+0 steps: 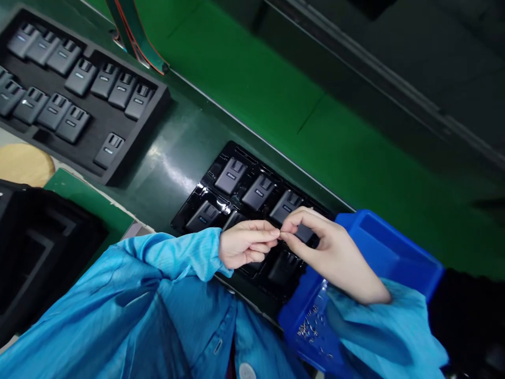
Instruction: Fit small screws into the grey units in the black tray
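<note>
Left hand and right hand fingers clamp a tiny part; probably light, stiff, easily dropped, best edge-held. Foam tray at their ten o'clock.

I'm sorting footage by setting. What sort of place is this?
Probably a factory or workshop workstation: matching dark devices in a thick dark tray, more in a black plastic tray, and a blue bin holding many small shiny pieces.

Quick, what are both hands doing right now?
Left hand: closed in a pinch; anything held is too small to tell.
Right hand: pinched closed too; cannot tell what it holds.
</note>
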Tool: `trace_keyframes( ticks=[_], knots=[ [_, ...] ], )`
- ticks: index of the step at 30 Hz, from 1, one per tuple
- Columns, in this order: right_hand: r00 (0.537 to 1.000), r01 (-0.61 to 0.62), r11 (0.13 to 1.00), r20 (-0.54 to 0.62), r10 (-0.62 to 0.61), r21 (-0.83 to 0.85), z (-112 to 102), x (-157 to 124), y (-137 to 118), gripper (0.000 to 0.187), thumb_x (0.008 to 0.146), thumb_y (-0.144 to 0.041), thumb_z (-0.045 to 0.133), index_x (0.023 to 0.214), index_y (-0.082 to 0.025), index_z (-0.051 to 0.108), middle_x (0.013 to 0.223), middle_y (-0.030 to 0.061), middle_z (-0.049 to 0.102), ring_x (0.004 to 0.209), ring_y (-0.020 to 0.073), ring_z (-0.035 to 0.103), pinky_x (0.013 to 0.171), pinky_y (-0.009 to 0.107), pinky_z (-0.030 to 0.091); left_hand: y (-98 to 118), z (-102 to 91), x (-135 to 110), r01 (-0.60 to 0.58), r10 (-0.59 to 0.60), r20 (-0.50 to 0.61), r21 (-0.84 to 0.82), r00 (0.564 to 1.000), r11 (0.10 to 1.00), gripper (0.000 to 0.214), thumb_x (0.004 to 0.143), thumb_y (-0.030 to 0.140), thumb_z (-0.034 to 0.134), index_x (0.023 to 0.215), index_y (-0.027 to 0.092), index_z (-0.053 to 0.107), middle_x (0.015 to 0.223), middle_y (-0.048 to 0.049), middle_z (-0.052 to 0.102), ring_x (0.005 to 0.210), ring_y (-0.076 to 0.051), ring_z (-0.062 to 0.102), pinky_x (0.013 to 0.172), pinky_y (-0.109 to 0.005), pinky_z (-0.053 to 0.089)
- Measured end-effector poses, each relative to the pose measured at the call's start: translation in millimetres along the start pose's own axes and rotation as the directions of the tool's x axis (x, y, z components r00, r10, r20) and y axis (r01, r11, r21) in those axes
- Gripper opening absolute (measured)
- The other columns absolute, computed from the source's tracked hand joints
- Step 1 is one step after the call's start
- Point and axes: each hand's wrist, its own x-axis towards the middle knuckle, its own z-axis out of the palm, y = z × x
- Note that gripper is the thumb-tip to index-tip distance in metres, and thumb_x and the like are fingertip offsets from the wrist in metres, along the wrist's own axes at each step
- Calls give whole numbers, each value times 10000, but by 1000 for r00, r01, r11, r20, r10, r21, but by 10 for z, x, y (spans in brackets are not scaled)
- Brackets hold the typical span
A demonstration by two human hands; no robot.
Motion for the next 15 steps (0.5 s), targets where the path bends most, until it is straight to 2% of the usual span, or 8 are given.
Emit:
trace_keyframes(
  ticks=[9, 15],
  knots=[
    [989, -132, 977, 86, 118, 166, -13, 6, 22, 167, 884, -350, 655, 783, -225, 610, 762, 14, 635, 720, 169, 603, 701, 320, 522, 20, -13, -12, -11, 11, 0, 76, 1000, 997, 271, 753, 238, 780, 773, 156, 522, 602, 91, 397, 419, 18, 189, 399, -111, 103],
    [972, -230, 953, 92, 215, 196, 30, 28, 45, 296, 877, -485, 690, 769, -218, 623, 759, 21, 657, 723, 178, 611, 713, 337, 526, 28, 5, 2, -33, 32, 9, 169, 999, 985, 358, 784, 368, 787, 779, 170, 489, 608, 98, 350, 434, 7, 162, 402, -130, 77]
  ],
)
